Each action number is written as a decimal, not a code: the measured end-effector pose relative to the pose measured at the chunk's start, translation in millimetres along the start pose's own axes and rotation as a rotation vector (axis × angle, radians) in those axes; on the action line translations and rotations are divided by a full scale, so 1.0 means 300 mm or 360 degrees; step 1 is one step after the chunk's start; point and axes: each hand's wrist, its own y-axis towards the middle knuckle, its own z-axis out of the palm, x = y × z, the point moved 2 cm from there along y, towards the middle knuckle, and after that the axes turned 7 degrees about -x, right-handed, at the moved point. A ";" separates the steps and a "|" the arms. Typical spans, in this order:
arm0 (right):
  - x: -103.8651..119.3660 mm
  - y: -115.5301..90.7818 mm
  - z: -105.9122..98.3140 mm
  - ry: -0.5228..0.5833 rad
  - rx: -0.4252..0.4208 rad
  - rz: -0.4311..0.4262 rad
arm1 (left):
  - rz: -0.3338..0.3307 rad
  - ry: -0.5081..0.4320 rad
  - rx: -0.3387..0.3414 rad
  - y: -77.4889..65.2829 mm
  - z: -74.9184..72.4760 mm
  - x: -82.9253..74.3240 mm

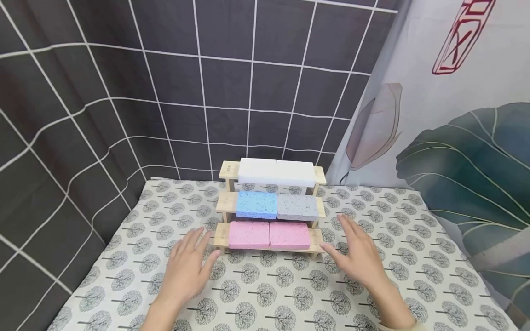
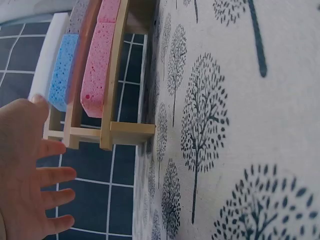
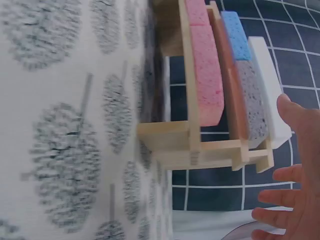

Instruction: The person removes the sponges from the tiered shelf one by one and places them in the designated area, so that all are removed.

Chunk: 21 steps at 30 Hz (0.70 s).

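A small three-tier wooden rack (image 1: pixel 222 202) stands on the table, stepped like stairs. Two pink sponges (image 1: pixel 249 235) lie side by side on its lowest tier. On the middle tier a blue sponge (image 1: pixel 256 205) sits left of a grey sponge (image 1: pixel 297 207). The top tier carries two white sponge-like blocks (image 1: pixel 257 171). My left hand (image 1: pixel 187 262) is beside the rack's lower left end, fingers spread and holding nothing. Opposite it, my right hand (image 1: pixel 359 253) is near the lower right end, its fingers extended and its palm free.
A pale tablecloth (image 1: pixel 265 294) printed with grey trees covers the table. Behind the rack hangs a dark curtain (image 1: pixel 227 82) with a white grid. To the right falls a light curtain (image 1: pixel 434 115) with a big leaf print.
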 end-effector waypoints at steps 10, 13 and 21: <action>0.009 0.070 -0.026 0.0192 0.0015 -0.0002 | -0.0142 -0.0232 -0.0078 0.017 -0.010 0.001; 0.011 0.087 -0.032 0.0226 -0.0024 -0.0046 | -0.0181 -0.0279 -0.0080 0.022 -0.009 -0.001; 0.019 0.117 -0.043 0.0244 -0.0060 -0.0090 | -0.0317 -0.0354 -0.0003 0.028 -0.009 -0.003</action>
